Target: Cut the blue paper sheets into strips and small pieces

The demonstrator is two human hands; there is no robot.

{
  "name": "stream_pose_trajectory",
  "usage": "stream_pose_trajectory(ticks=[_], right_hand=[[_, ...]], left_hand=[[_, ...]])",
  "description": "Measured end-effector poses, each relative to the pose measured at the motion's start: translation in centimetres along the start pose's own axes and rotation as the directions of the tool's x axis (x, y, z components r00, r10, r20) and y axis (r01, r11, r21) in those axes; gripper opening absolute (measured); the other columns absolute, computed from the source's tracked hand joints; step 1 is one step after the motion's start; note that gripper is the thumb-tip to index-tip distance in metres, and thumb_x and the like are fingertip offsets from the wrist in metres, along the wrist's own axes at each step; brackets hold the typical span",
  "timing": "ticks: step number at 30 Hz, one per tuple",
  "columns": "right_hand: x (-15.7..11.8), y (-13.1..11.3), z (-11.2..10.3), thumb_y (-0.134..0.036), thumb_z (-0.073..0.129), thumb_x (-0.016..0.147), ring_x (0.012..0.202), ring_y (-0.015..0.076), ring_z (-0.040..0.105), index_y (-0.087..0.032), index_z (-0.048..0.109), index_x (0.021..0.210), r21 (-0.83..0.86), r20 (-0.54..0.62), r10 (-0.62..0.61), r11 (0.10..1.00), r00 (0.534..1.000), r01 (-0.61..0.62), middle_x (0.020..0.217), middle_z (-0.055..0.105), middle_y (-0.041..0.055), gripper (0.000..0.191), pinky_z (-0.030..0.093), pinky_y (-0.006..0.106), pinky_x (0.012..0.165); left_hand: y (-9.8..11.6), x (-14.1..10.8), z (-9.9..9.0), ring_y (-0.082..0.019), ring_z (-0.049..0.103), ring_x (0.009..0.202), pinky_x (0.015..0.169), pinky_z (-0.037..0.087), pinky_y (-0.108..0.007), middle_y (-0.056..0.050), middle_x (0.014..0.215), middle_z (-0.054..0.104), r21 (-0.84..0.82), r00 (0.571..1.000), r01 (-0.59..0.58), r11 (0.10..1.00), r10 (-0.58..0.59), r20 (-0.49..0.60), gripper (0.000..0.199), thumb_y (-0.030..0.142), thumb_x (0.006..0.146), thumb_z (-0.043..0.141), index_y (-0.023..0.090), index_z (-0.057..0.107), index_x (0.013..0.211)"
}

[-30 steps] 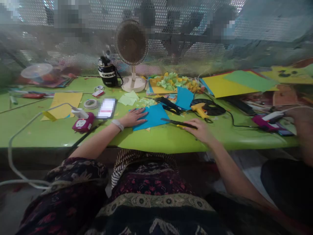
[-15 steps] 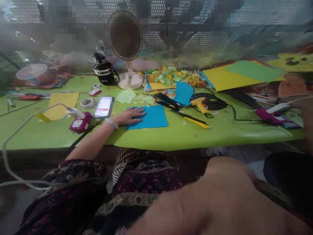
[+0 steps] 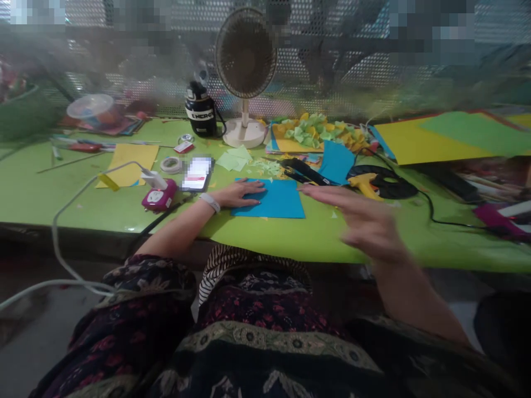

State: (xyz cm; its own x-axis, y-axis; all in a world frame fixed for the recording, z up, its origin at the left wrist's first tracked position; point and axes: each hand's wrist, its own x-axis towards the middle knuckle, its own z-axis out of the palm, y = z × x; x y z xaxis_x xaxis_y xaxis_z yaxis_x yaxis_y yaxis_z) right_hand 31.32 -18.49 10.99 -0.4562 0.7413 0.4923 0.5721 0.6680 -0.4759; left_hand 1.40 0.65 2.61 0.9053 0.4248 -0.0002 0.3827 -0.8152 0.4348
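My left hand [image 3: 243, 194] lies flat, fingers spread, on the left part of a blue sheet of paper [image 3: 282, 200] at the table's front. My right hand [image 3: 369, 218] is above the table just right of that sheet. Its fingers are stretched forward, blurred by motion, and no object shows in them. Behind the sheet lies a long black tool [image 3: 307, 170], partly hidden, beside another blue paper piece [image 3: 337, 160]. A yellow glue gun [image 3: 365, 185] rests beyond my right hand, on a round black object [image 3: 396, 182].
A phone [image 3: 197, 174], a tape roll [image 3: 171, 164] and a purple socket block [image 3: 160, 196] stand left. Behind are a black bottle [image 3: 199, 113], a fan [image 3: 245, 55] and crumpled green and yellow paper [image 3: 317, 130]. Large coloured sheets [image 3: 435, 141] lie right; a white cable hangs over the front edge.
My right hand has gone from close before the camera to above the table beside the blue sheet. The view has shifted left. My left hand stays on the paper.
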Motion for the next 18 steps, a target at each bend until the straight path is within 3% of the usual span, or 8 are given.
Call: stream_pose_trajectory(ticks=[4,7,12,16,18], right_hand=[[1.5,7.1,3.7,-0.061,0.066,0.091,0.140,0.0354,0.054,-0.019,0.058,0.148,-0.198,0.213,0.045,0.980,0.976,-0.002,0.153,0.056,0.0158,0.071,0.046,0.056,0.116],[0.7,10.6,5.9,-0.049,0.065,0.096,0.139,0.0339,0.055,-0.015,0.064,0.142,-0.274,0.310,0.044,0.961,0.950,0.045,0.150,0.057,0.0171,0.057,0.048,0.053,0.116],[-0.2,11.4,6.8,-0.033,0.051,0.104,0.122,0.0294,0.069,-0.017,0.072,0.128,-0.329,0.232,-0.054,0.935,0.971,0.131,0.133,0.071,0.0136,0.036,0.057,0.049,0.106],[0.2,10.7,6.7,-0.033,0.047,0.105,0.101,0.0281,0.076,-0.019,0.072,0.124,-0.354,0.143,0.031,0.935,0.989,0.022,0.119,0.078,0.0130,0.035,0.062,0.042,0.088],[0.6,10.5,6.5,-0.036,0.045,0.105,0.086,0.0262,0.076,-0.020,0.073,0.118,-0.346,0.130,0.100,0.937,0.986,-0.049,0.108,0.080,0.0126,0.036,0.060,0.037,0.076]], left_hand=[[0.2,-0.1,0.0,-0.025,0.025,0.158,0.129,0.008,-0.048,-0.006,0.169,0.031,-0.023,1.000,0.001,1.000,-0.001,-0.002,0.068,0.058,0.101,0.048,0.027,0.037,0.161],[0.1,0.0,0.1,-0.024,0.025,0.158,0.129,0.008,-0.048,-0.006,0.168,0.033,-0.036,1.000,-0.011,0.999,0.010,-0.013,0.068,0.058,0.101,0.049,0.028,0.038,0.160],[-0.1,0.0,0.2,-0.026,0.032,0.156,0.130,0.009,-0.049,-0.007,0.165,0.040,-0.110,0.999,-0.012,0.994,0.006,-0.054,0.068,0.061,0.098,0.053,0.027,0.044,0.157],[-0.3,-0.2,-0.2,-0.027,0.050,0.144,0.122,0.034,-0.047,-0.009,0.156,0.053,-0.325,0.979,0.057,0.944,-0.116,-0.167,0.066,0.065,0.095,0.056,0.025,0.056,0.148],[-0.6,-0.4,-0.5,-0.028,0.060,0.133,0.111,0.046,-0.045,-0.011,0.144,0.064,-0.419,0.934,0.092,0.903,-0.224,-0.277,0.065,0.069,0.093,0.056,0.023,0.066,0.137]])
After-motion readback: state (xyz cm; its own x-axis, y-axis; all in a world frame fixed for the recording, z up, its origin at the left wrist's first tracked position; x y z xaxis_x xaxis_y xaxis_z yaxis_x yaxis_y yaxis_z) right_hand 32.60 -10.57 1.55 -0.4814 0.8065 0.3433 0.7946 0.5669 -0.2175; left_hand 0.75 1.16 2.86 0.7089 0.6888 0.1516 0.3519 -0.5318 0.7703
